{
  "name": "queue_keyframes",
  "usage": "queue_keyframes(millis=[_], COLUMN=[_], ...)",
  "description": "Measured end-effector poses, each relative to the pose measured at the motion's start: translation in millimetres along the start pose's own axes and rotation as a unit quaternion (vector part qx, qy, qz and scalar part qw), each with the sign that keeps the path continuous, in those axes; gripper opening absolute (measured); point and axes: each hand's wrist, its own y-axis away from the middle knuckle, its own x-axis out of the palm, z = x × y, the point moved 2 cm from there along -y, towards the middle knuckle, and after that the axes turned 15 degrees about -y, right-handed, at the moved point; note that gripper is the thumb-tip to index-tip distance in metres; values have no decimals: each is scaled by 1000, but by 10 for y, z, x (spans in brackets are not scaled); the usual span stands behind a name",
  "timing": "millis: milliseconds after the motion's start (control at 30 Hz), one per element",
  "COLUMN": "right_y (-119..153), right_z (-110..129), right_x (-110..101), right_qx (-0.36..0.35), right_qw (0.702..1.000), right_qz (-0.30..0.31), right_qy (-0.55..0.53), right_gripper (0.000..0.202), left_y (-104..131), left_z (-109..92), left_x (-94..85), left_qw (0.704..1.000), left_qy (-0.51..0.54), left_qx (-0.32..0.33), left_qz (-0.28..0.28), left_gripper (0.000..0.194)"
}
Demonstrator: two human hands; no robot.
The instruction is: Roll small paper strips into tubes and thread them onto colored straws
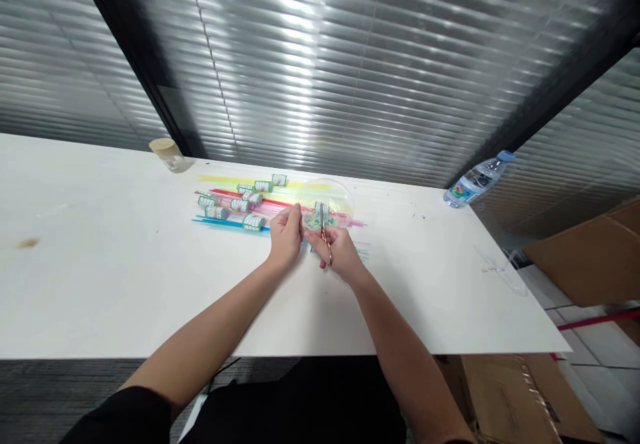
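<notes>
My right hand (341, 252) holds a small pair of scissors (323, 221) with copper-coloured handles, the blades pointing away from me. Close beside it, my left hand (286, 236) is closed in a pinch; what it holds, if anything, is too small to make out. Just beyond both hands is a clear round bowl (345, 194) with small green and blue bits (314, 220) in it. Bundles of thin strips in yellow (220, 179), red (280, 202) and blue (205, 220) lie behind and to the left, several banded with white-and-green paper labels (253, 223).
A white table (150, 284) spans the view. A glass jar with a tan lid (170, 156) stands at the back left. At the right are a water bottle (475, 183) and a clear plastic item (495, 271). Cardboard boxes (590, 257) stand beyond the right edge; blinds run behind.
</notes>
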Motion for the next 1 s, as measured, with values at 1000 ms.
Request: queue_keyframes(millis=[1000], right_y=[46], right_z=[32], right_x=[33], right_qx=[9], right_qw=[999], right_qz=[25], right_qy=[-44], right_gripper=[40], left_y=[81], left_z=[-152], left_x=[34], left_qw=[998], left_qy=[-5], left_qx=[37], left_qz=[57], left_gripper=[50])
